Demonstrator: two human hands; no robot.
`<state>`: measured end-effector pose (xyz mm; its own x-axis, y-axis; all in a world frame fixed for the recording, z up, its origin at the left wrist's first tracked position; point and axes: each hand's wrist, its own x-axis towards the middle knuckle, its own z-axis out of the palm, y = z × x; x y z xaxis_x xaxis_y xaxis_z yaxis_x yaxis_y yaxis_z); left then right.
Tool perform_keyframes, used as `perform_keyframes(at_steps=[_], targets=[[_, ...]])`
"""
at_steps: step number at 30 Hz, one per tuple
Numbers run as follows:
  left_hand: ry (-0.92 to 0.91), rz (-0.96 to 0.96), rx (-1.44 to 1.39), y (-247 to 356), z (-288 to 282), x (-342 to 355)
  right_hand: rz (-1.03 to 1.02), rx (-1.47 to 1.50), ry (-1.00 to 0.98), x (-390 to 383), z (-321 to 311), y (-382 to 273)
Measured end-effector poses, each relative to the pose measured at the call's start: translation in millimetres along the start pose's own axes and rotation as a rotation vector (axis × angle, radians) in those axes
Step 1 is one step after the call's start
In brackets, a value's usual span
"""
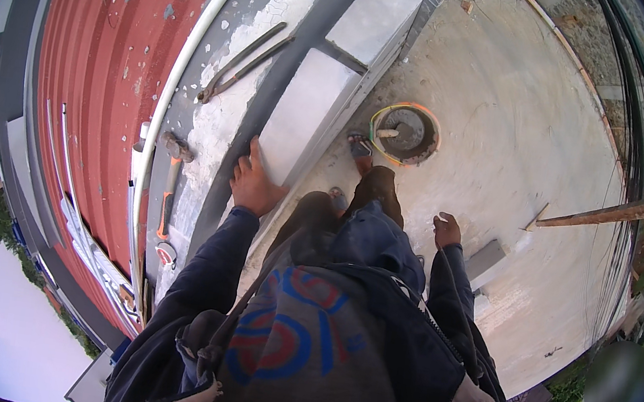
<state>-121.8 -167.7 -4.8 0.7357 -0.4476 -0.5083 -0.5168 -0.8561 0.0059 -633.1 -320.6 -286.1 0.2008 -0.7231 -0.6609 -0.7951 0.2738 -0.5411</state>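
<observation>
My left hand (256, 184) rests with spread fingers on the lower end of a pale rectangular block (305, 109), laid along the ledge beside another block (376, 9). My right hand (446, 230) hangs over the floor, closed on a small white object that is too small to name. On the flaking grey-white ledge left of the blocks lie long dark pincers (238, 68), a hammer (170, 181) with an orange handle and a small red-and-white item (166, 254), perhaps a tape measure.
A round bucket (432, 134) of grey material with a handled tool stands near my feet. A grey block (481, 263) lies by my right arm. A wooden plank (613, 215) juts in from the right, near many cables (635, 112). Red corrugated roofing (98, 49) lies left beyond a white pipe.
</observation>
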Motion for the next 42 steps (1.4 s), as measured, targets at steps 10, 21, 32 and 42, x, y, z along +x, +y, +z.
perform_keyframes(at_steps=[10,21,32,42], targets=[[0.036,0.117,-0.059,-18.8,12.3,-5.2,0.104,-0.123,-0.01,-17.4,49.2,47.7],[0.166,0.227,0.027,-222.7,104.6,-149.3,-0.31,0.216,0.134,-18.7,118.5,-145.1],[-0.04,0.073,-1.12,-312.5,182.1,-142.7,-0.422,0.435,0.227,-102.4,228.5,-440.2],[0.008,0.163,-1.141,-311.7,192.8,-130.4,-0.468,0.365,0.281,-89.9,247.0,-414.1]])
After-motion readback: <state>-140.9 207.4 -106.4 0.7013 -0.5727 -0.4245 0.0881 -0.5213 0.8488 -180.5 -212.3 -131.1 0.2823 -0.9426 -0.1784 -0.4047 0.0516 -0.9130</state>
